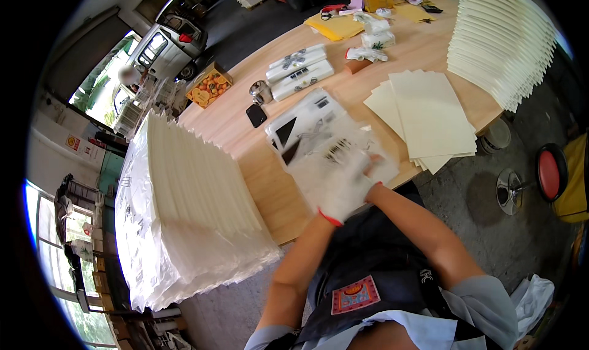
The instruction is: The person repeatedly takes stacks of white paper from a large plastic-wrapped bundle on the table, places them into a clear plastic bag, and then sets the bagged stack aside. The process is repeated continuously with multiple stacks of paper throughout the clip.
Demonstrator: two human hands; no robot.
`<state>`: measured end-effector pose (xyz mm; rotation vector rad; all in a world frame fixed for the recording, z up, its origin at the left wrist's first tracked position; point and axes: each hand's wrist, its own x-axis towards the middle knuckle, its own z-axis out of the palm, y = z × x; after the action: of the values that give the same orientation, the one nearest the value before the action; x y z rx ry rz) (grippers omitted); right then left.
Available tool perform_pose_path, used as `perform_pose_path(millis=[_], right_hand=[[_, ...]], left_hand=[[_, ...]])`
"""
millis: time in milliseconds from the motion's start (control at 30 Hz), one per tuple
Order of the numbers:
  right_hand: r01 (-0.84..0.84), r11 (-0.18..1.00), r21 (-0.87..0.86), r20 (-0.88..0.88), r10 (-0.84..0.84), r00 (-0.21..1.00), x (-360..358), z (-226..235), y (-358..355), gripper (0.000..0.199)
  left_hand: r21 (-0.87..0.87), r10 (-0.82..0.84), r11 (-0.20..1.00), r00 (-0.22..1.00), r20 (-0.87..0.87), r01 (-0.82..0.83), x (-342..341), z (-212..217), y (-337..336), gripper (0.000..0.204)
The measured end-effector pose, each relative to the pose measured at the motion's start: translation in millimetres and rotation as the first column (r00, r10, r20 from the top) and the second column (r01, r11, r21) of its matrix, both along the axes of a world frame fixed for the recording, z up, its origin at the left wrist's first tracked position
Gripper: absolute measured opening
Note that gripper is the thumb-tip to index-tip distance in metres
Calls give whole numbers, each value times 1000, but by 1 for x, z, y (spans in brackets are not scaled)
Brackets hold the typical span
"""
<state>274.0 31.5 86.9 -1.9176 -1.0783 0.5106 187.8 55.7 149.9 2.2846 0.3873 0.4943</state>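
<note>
Both my hands wear white gloves with red cuffs and meet at the near edge of the wooden table [245, 129]. My left hand [337, 190] and my right hand [374, 169] together hold a clear plastic bag [334, 147] with black printing, which lies blurred over a pile of similar printed bags [300, 123]. Which hand grips which part of the bag is hard to tell.
A tall fanned stack of cream sheets in plastic [190, 190] stands at my left, another stack [497, 37] at the far right, and loose cream sheets [429, 117] lie right of my hands. Also here: a black phone [256, 114], white packs [297, 71], a fruit box [208, 86], a red stool [549, 172].
</note>
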Motion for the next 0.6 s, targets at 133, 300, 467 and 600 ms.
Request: perform_pose_path(millis=[133, 300, 467, 600], right_hand=[[-67, 995, -80, 102, 75, 992, 5, -9, -3, 36], [-286, 883, -373, 63, 332, 941, 19, -13, -42, 38], [326, 945, -17, 739, -207, 640, 101, -81, -94, 35], [372, 899, -229, 810, -36, 585, 142, -82, -109, 32]], left_hand=[[43, -215, 975, 976, -44, 217, -8, 19, -58, 31], [196, 117, 968, 974, 194, -155, -20, -56, -7, 15], [-262, 210, 940, 976, -59, -218, -42, -133, 30, 18], [-585, 150, 793, 986, -78, -167, -8, -92, 4, 20]])
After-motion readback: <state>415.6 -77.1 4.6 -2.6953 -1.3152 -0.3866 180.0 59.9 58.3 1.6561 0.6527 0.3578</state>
